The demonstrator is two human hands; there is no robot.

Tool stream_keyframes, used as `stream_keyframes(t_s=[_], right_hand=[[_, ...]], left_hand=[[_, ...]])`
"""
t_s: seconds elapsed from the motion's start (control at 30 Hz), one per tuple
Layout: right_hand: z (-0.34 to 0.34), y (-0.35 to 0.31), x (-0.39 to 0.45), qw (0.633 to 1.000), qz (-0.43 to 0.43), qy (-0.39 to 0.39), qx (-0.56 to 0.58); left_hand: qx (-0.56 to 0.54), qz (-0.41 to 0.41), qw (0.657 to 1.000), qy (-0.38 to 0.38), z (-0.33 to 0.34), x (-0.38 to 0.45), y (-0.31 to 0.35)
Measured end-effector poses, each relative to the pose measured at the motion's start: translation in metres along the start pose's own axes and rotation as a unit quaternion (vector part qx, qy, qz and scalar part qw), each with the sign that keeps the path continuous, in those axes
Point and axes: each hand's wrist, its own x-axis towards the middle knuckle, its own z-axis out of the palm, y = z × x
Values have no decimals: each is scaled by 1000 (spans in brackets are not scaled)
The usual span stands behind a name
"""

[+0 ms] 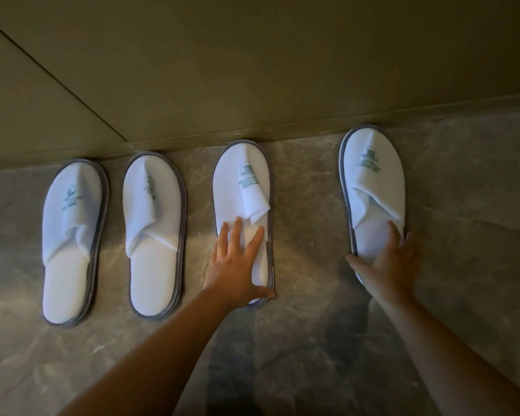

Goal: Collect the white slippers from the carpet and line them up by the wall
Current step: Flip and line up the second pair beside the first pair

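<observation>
Teal printed logo on toe cover of each white slipper, none legible. Far-left slipper (72,241): hat-like emblem over a curved line of lettering, too blurred to read. Second slipper (155,235): logo mostly lost in a fold, only a sliver showing. Third slipper (243,199): emblem plus two or three lines of small text, tilted toward 1 o'clock, letters unreadable. Far-right slipper (373,187): same emblem and text lines, tilted toward 11 o'clock, also unreadable. No other text, numbers or signs on wall or floor.
</observation>
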Motion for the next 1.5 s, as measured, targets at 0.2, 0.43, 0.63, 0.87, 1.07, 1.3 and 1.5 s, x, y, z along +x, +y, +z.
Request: stream_keyframes(t_s=[0.2,0.43,0.63,0.87,1.07,1.3,1.5], right_hand=[[9,-10,-11,999,-32,-20,5],[9,-12,-14,999,-36,-40,5],[16,-18,-22,998,-43,-53,-1],[22,-25,-25,998,-49,-39,5],[29,-31,-30,998,-48,-50,-11],[31,-34,-33,997,-52,-59,-4],[29,-33,-31,998,-46,-53,-5]], left_hand=[[34,10,999,-2,2,3,7],[22,-1,1000,18,3,3,5],[31,3,999,17,2,2,-1],[42,-5,999,21,6,2,-3],[37,-5,999,11,6,3,-5],[27,-6,1000,5,6,3,-4],[32,-8,999,7,6,3,-3]])
